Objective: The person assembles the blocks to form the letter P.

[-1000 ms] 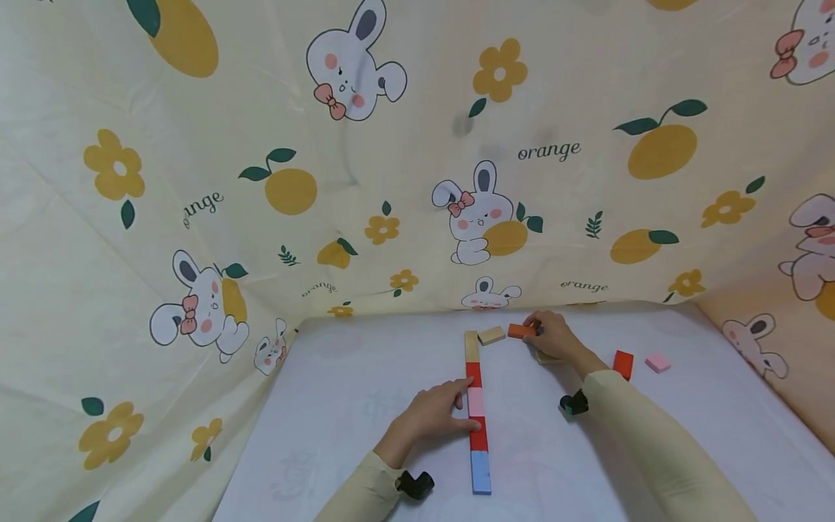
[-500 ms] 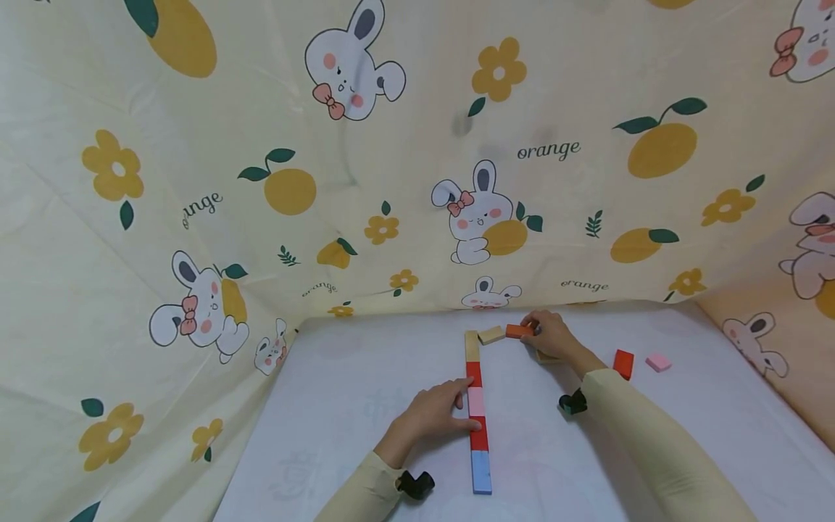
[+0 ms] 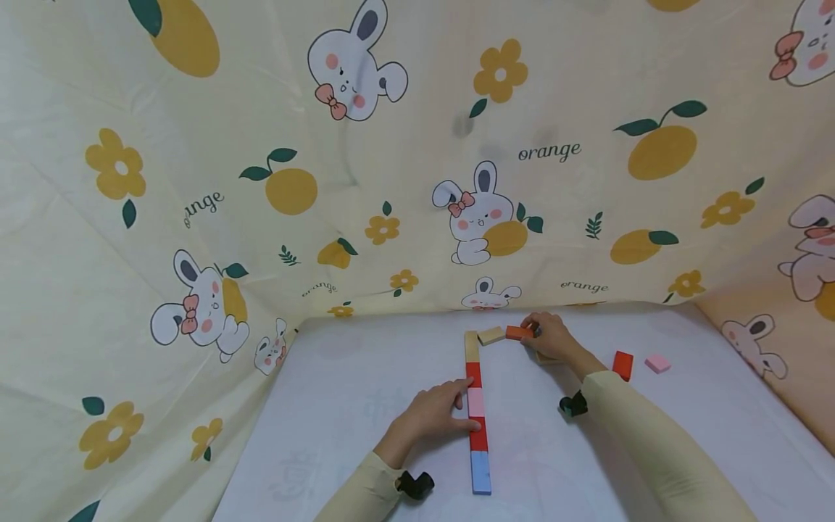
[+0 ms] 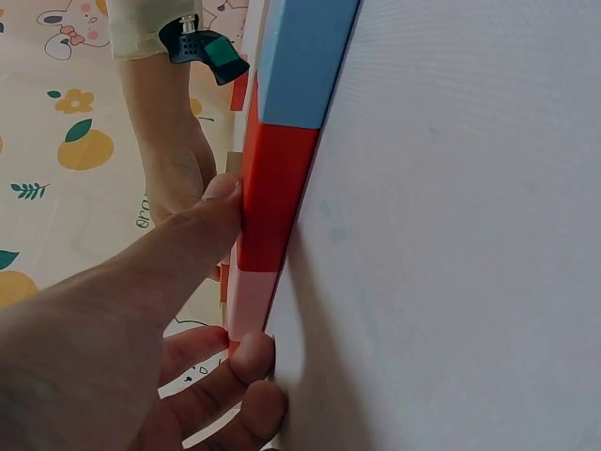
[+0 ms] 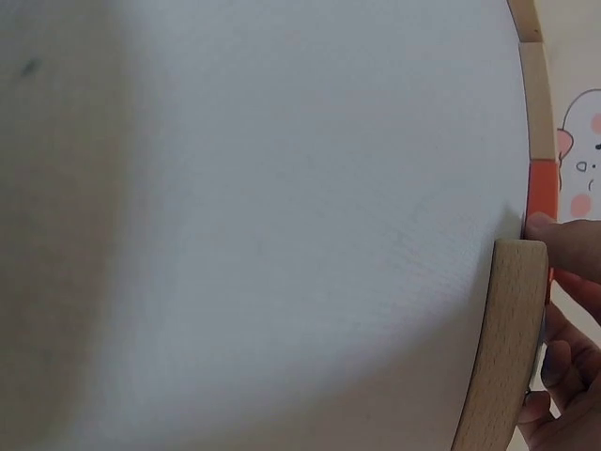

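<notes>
A straight row of blocks runs away from me in the head view: a blue block [image 3: 480, 473] nearest, then a red block [image 3: 479, 434], a pink block [image 3: 476, 401], another red block [image 3: 473, 374] and a wooden block [image 3: 472, 346]. My left hand [image 3: 427, 413] lies along its left side, thumb on the nearer red block, index finger at the farther one. At the row's far end a second wooden block [image 3: 491, 335] angles off to the right. My right hand [image 3: 553, 337] pinches an orange block [image 3: 518, 333] end to end with it; the thumb shows on its side [image 5: 543, 193].
Another wooden block [image 5: 507, 348] stands close by the right hand, partly hidden under it in the head view. Farther right lie a loose red block [image 3: 622, 365] and a pink block [image 3: 657, 363]. A printed cloth [image 3: 404, 145] hangs behind the white table [image 3: 326, 406].
My right hand has slid the orange block slightly left, up to the angled wooden block. The left hand has stayed in place on the row.
</notes>
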{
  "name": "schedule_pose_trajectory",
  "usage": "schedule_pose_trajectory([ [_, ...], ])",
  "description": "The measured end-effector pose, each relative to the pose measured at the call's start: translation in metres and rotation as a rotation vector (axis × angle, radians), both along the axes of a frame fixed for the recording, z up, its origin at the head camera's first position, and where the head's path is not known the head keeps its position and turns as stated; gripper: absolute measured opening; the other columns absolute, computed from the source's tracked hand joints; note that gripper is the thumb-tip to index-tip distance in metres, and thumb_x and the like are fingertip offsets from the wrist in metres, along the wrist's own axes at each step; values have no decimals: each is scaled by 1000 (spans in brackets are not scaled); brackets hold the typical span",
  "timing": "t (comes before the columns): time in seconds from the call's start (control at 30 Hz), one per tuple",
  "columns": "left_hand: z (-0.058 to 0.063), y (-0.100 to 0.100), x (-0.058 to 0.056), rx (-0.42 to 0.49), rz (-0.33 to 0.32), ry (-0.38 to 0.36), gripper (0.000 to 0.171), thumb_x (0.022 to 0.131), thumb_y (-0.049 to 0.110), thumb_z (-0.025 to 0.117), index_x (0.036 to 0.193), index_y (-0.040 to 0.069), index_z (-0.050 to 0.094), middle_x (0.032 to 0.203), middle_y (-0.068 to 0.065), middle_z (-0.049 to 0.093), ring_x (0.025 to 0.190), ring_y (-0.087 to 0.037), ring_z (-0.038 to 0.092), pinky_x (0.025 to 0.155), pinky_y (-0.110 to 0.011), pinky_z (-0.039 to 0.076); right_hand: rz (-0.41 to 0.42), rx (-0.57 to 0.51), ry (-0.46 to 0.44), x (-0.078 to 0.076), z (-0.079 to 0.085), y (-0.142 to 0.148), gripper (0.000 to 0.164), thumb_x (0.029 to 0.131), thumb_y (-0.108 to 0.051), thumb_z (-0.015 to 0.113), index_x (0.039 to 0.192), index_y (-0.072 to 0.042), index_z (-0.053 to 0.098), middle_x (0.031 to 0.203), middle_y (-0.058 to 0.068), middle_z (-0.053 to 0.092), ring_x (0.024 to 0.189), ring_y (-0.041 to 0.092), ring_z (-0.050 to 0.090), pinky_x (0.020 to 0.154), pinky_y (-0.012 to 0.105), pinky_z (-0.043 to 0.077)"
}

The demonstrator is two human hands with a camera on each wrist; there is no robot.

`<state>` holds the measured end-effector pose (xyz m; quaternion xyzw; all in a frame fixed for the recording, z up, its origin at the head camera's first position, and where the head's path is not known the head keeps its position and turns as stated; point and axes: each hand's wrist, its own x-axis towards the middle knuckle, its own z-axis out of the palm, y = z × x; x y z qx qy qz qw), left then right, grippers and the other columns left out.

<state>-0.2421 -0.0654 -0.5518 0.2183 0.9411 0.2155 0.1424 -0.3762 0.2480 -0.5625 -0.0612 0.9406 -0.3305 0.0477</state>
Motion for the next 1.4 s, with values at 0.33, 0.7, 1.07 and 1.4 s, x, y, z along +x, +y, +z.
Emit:
schedule_pose_trajectory([
  [0.33, -1, 1, 0, -1, -2, 3, 88, 87, 58, 85, 161, 26, 50, 94, 11, 56, 85, -4, 51, 75, -32, 41, 0, 11, 4, 1, -2, 2, 36, 99, -19, 79, 129, -3, 66, 119, 18, 61, 115, 37, 48, 98, 52, 48],
  [0.7, 3, 0, 3, 6, -5, 5, 89, 87, 58, 85, 162, 25, 49, 95, 10, 55, 86, -4, 51, 78, -34, 41, 29, -28, 71, 11, 13, 29, 35, 100, -15, 74, 133, -5, 67, 134, 24, 57, 130, 46, 43, 108, 65, 41],
  [1.07, 0, -2, 1, 5, -5, 25, 89, 88, 58, 84, 162, 23, 49, 94, 11, 56, 84, -3, 51, 80, -37, 42, 74, 18, -25, 16, 15, 46, 60, 97, -26, 80, 147, -2, 58, 140, 27, 52, 123, 44, 47, 102, 57, 48],
  [1.4, 1, -1, 2, 5, 1, 8, 89, 88, 58, 84, 162, 25, 49, 94, 11, 55, 85, -3, 51, 79, -35, 42, 95, 17, -99, 10, 11, 54, 75, 97, -34, 81, 154, 4, 49, 146, 33, 46, 128, 47, 49, 111, 64, 43],
])
